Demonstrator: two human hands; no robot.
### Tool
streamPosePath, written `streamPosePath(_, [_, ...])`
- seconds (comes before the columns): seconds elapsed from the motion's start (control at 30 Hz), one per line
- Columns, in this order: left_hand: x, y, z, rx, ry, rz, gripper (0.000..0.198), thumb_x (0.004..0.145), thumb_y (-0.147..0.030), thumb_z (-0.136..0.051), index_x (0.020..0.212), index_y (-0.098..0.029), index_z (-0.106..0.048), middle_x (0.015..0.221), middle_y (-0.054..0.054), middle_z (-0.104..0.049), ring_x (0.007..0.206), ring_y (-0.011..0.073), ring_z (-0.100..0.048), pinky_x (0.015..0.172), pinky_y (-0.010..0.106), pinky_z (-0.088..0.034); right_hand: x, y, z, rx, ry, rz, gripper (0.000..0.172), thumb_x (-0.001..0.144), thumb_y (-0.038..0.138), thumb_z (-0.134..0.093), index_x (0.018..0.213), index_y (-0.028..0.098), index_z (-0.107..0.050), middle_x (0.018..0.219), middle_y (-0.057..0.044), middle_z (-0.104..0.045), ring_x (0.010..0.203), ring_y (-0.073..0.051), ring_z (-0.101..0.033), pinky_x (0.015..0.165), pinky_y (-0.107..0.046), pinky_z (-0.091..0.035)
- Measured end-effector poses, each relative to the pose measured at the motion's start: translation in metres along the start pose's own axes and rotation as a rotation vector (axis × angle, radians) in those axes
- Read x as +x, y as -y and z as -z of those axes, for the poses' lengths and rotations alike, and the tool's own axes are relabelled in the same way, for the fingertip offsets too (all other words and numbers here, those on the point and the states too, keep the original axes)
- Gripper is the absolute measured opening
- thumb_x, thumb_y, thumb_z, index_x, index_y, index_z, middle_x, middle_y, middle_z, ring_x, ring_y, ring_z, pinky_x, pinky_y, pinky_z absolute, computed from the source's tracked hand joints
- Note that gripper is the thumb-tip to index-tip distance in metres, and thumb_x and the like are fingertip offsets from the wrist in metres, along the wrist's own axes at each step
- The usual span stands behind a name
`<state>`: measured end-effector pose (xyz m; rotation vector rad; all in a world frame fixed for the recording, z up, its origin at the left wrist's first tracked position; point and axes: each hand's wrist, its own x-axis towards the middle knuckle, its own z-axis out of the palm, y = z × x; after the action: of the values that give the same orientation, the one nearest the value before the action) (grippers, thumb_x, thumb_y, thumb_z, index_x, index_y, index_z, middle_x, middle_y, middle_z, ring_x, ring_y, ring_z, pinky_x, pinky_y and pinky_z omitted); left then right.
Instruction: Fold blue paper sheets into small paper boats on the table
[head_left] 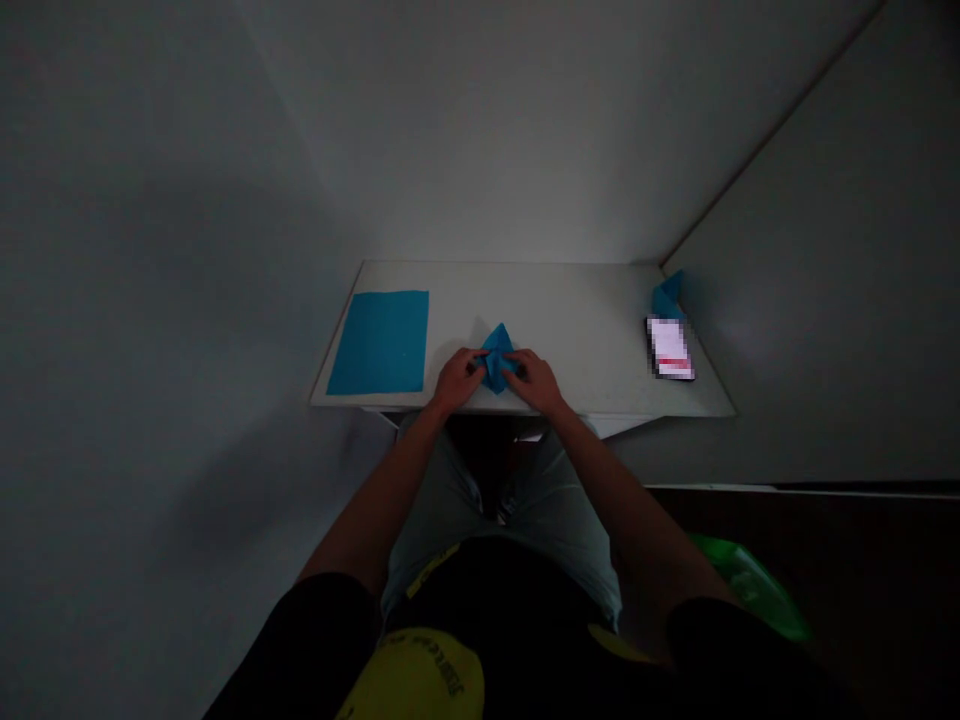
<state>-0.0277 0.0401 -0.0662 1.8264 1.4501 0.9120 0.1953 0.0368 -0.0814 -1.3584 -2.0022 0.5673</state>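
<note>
- Folded blue paper [497, 360], head view: near the middle of the bench [570, 300], close to the front edge, tip pointing to 12 o'clock, long axis running 12 to 6.
- Flanked on both sides: left hand [459, 378] at its 8 o'clock, right hand [534, 380] at its 4 o'clock, both touching it, neither clearly nearer.
- Grasped by both hands, fingertips closed on its lower edges, left on the left flap, right on the right flap; finer detail of the grip lost in the dim light.
- From the hands: straight ahead at 12 o'clock, between the fingertips.
- Elsewhere on the bench: flat blue sheet [381, 342] at 9 o'clock of the hands, well apart; blurred card [670, 348] at 3 o'clock near the right edge; small blue folded piece [667, 293] just beyond the card, at its 12 o'clock.
</note>
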Motion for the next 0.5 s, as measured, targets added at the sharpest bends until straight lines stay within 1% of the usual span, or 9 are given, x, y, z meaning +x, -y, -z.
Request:
streamPosePath(0.1, [0.013, 0.002, 0.000, 0.025, -0.060, -0.003, 0.023, 0.098, -0.027, -0.068, 0.114, -0.018, -0.082, 0.129, 0.012, -0.063, 0.108, 0.0194, -0.068, 0.102, 0.035, -0.058, -0.002, 0.001, 0.000, -0.002, 0.014, 0.031, 0.043, 0.098, 0.044, -0.067, 0.135, 0.022, -0.073, 0.133, -0.012, -0.072, 0.087, -0.021, -0.072, 0.090, -0.040, -0.061])
streamPosePath(0.17, [0.024, 0.001, 0.002, 0.064, -0.074, -0.012, 0.020, 0.099, -0.033, -0.071, 0.106, -0.017, -0.082, 0.128, 0.013, -0.061, 0.119, 0.0219, -0.065, 0.110, 0.037, -0.054, -0.002, 0.003, 0.001, -0.011, 0.030, 0.052, 0.044, 0.097, 0.043, -0.068, 0.136, 0.022, -0.072, 0.133, -0.012, -0.072, 0.088, -0.021, -0.071, 0.092, -0.040, -0.060])
streamPosePath(0.2, [0.029, -0.001, 0.003, 0.090, -0.068, -0.016, 0.021, 0.098, -0.036, -0.073, 0.103, -0.017, -0.082, 0.126, 0.013, -0.061, 0.121, 0.0231, -0.065, 0.112, 0.037, -0.053, -0.002, 0.003, 0.001, -0.020, 0.039, 0.061, 0.045, 0.097, 0.042, -0.068, 0.137, 0.022, -0.071, 0.134, -0.012, -0.072, 0.089, -0.022, -0.071, 0.093, -0.041, -0.060])
streamPosePath(0.27, [0.038, -0.008, 0.004, 0.153, -0.042, -0.012, 0.026, 0.095, -0.043, -0.078, 0.099, -0.017, -0.081, 0.120, 0.012, -0.062, 0.116, 0.0250, -0.065, 0.111, 0.039, -0.053, -0.003, 0.005, 0.001, -0.043, 0.052, 0.081, 0.047, 0.095, 0.041, -0.070, 0.138, 0.021, -0.070, 0.135, -0.012, -0.070, 0.096, -0.024, -0.072, 0.096, -0.043, -0.059])
streamPosePath(0.33, [0.044, -0.015, 0.004, 0.215, -0.023, 0.002, 0.032, 0.090, -0.048, -0.083, 0.099, -0.017, -0.080, 0.116, 0.011, -0.063, 0.109, 0.0259, -0.066, 0.105, 0.040, -0.054, -0.003, 0.007, 0.001, -0.064, 0.059, 0.107, 0.050, 0.094, 0.040, -0.071, 0.139, 0.020, -0.069, 0.137, -0.014, -0.069, 0.109, -0.028, -0.071, 0.101, -0.044, -0.057])
streamPosePath(0.4, [0.048, -0.021, 0.003, 0.254, -0.019, -0.002, 0.032, 0.091, -0.048, -0.082, 0.100, -0.018, -0.078, 0.114, 0.011, -0.064, 0.106, 0.0261, -0.065, 0.102, 0.040, -0.054, -0.004, 0.008, 0.001, -0.077, 0.062, 0.126, 0.052, 0.092, 0.040, -0.072, 0.140, 0.020, -0.068, 0.139, -0.014, -0.068, 0.120, -0.031, -0.068, 0.105, -0.046, -0.056])
streamPosePath(0.43, [0.048, -0.023, 0.002, 0.262, -0.022, -0.010, 0.029, 0.093, -0.046, -0.080, 0.101, -0.018, -0.078, 0.114, 0.011, -0.065, 0.106, 0.0260, -0.064, 0.101, 0.040, -0.053, -0.004, 0.008, 0.001, -0.079, 0.064, 0.128, 0.053, 0.092, 0.040, -0.072, 0.141, 0.020, -0.068, 0.139, -0.014, -0.068, 0.120, -0.031, -0.068, 0.105, -0.047, -0.055])
streamPosePath(0.5, [0.049, -0.026, 0.001, 0.260, -0.036, -0.019, 0.021, 0.098, -0.038, -0.074, 0.102, -0.018, -0.077, 0.112, 0.011, -0.067, 0.106, 0.0253, -0.063, 0.101, 0.039, -0.052, -0.004, 0.008, 0.000, -0.071, 0.064, 0.117, 0.052, 0.093, 0.040, -0.071, 0.141, 0.020, -0.067, 0.138, -0.014, -0.068, 0.113, -0.030, -0.069, 0.103, -0.046, -0.056])
